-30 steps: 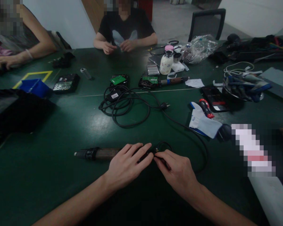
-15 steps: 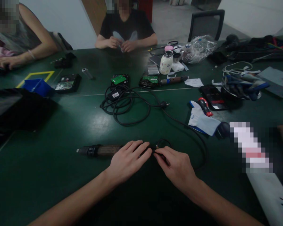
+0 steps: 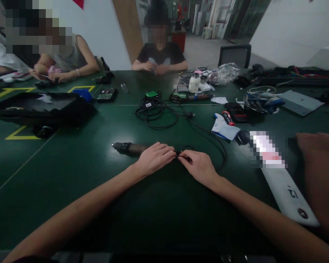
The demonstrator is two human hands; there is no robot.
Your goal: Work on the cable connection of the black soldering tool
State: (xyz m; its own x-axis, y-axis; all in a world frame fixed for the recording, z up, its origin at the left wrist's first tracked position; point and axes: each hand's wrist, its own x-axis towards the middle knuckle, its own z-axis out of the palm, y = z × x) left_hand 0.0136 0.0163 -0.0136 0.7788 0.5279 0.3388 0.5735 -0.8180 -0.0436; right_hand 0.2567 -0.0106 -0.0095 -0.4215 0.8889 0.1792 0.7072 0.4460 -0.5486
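A dark electric screwdriver (image 3: 135, 149) lies on the green table, its metal tip pointing left. My left hand (image 3: 157, 157) is closed over its rear part, which the palm and fingers hide. At the tool's back end, the thumb and fingers of my right hand (image 3: 199, 164) pinch what looks like the end of the black power cord (image 3: 225, 149). The two sets of fingertips nearly touch, so the joint between cord and tool is mostly covered. From there the cord loops right and runs back to a plug (image 3: 191, 114) and a coil with an adapter (image 3: 148, 105).
A white glove (image 3: 224, 128) and red-black screwdriver (image 3: 228, 118) lie right, near a long white device (image 3: 287, 190) and another person's arm (image 3: 318, 164). A black tray (image 3: 44, 113) stands left. Hard drives (image 3: 107, 95) and a bottle (image 3: 194, 83) are farther back, before two seated people.
The camera view has tilted up and shifted left, showing more of the room and the black tray. Both hands stay at the electric screwdriver's rear end, fingers in nearly the same pose.
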